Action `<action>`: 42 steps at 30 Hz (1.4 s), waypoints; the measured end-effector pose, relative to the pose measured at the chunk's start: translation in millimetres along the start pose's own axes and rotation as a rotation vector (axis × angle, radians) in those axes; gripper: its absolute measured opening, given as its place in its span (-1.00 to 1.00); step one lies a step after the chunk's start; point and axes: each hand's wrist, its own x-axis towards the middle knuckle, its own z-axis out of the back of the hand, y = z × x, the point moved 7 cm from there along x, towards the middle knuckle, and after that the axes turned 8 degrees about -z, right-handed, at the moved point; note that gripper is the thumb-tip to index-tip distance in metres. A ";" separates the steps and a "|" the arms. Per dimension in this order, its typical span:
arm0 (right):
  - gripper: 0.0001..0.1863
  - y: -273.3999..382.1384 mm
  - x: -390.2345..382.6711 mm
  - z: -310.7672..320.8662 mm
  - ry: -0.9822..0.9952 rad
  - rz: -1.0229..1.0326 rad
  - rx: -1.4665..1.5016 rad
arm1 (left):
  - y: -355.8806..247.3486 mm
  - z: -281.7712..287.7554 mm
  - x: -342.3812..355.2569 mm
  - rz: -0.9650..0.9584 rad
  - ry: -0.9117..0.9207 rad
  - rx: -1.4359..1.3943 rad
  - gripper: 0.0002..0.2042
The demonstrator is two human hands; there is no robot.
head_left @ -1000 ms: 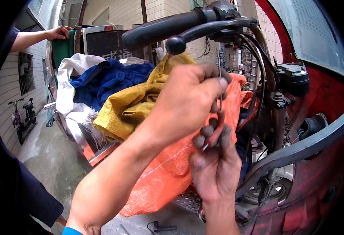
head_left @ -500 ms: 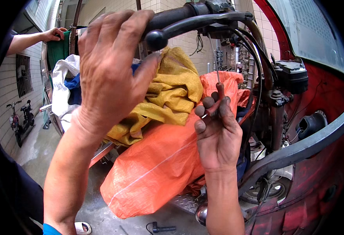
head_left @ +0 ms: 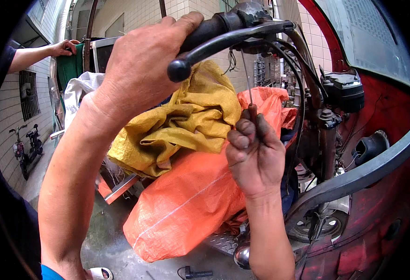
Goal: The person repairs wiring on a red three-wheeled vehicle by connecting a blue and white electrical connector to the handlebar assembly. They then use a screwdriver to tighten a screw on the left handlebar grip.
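My left hand (head_left: 144, 65) is closed round the black handlebar grip (head_left: 206, 33), its fingertips hidden over the far side. Just below the grip runs a dark brake lever (head_left: 228, 43) with a ball end. My right hand (head_left: 259, 158) grips a screwdriver (head_left: 249, 91) by its reddish-brown handle, fingers curled and thumb along it. The thin shaft points up, and its tip meets the underside of the black control housing (head_left: 256, 44) or is hidden by it. A loose dark wire (head_left: 231, 60) dangles beside the shaft.
Behind my hands lie a yellow woven sack (head_left: 172, 126) and an orange one (head_left: 181, 210). Black cables (head_left: 303, 93) hang from the handlebar. A curved grey bar (head_left: 354, 170) crosses the red vehicle body (head_left: 377, 210) on the right. Another person's hand (head_left: 64, 48) rests at the far left.
My left hand has gone from spread fingers by the grip to wrapping it. The handlebar has shifted slightly; my right hand and the screwdriver have moved a little left.
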 end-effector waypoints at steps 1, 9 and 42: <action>-0.68 -1.9 0.6 2.6 -0.039 0.038 -0.088 | 0.3 -1.7 -1.1 0.018 0.006 0.002 -0.58; -0.62 5.6 -4.5 4.7 -0.376 0.475 -0.703 | 0.4 -1.0 -6.4 0.007 -0.033 0.020 -0.58; -0.67 8.1 -3.4 9.4 -0.240 0.367 -0.495 | 0.4 -1.4 -6.1 0.044 -0.005 -0.034 -0.55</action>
